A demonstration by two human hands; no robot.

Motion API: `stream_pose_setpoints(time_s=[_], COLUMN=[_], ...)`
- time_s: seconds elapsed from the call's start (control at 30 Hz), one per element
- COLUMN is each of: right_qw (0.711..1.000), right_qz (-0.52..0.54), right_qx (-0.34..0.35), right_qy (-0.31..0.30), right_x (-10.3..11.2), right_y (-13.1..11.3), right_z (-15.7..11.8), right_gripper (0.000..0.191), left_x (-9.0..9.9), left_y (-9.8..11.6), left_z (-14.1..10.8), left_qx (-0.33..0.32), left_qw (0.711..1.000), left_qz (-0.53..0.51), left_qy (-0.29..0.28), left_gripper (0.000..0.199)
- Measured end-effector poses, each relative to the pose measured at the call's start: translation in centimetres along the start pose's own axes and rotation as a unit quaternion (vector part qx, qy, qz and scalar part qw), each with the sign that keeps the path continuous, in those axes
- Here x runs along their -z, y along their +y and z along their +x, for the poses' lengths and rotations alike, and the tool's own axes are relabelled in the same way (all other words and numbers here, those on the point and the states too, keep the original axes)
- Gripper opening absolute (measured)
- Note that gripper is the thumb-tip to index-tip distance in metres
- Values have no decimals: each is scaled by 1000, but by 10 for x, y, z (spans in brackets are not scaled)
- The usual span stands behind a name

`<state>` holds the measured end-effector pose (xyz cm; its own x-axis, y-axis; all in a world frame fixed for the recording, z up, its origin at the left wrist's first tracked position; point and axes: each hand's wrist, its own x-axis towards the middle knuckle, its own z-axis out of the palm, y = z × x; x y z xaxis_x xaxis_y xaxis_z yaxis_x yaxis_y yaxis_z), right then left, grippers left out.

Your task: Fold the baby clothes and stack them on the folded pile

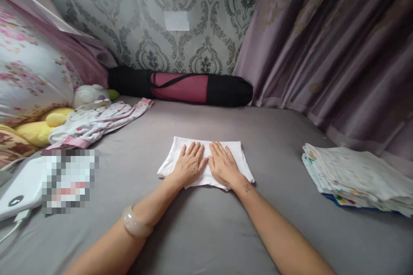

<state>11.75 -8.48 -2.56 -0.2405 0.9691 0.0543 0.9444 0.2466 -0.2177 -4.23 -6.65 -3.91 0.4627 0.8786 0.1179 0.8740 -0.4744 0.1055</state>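
Note:
A white folded cloth lies on the grey sheet in the middle of the view. My left hand rests palm down on its left half, fingers spread, with a pale bangle on that forearm. On the right half, my right hand lies flat with its fingers stretched out. The two thumbs are close to each other near the cloth's centre. Parts of the cloth under both palms are hidden.
A stack of folded cloths sits at the right. Patterned clothing, plush toys and a white device with a cable are at the left. Against the wall lies a black and maroon long bag.

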Motion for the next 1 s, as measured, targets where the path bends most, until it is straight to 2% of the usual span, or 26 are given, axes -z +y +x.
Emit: stream_pose_setpoints(time_s=[0.2,0.33,0.47,0.6,0.67,0.83,1.0], right_qw=[1000,1000,998,999,999,999,999], right_qz=[-3,-16,-32,-18,-13,-5,8], right_qx=[2,2,-16,-28,-31,-38,-40], right_qy=[3,24,50,4,-1,-4,-27], right_x=[2,10,11,4,1,2,10], right_y=[0,3,11,17,18,16,14], right_z=[0,-1,0,1,1,1,-1], right_gripper=[58,58,59,59,59,58,60], left_x=[7,15,14,3,-1,-4,3], left_y=[1,-2,-13,-24,-27,-29,-27], left_z=[-1,-4,-2,1,2,2,2], left_qx=[-1,-16,46,120,124,118,121], left_qw=[1000,999,994,992,992,992,992], left_qz=[0,19,41,34,29,24,33], left_qy=[1,38,88,30,20,35,11], left_gripper=[58,57,60,69,70,67,67])
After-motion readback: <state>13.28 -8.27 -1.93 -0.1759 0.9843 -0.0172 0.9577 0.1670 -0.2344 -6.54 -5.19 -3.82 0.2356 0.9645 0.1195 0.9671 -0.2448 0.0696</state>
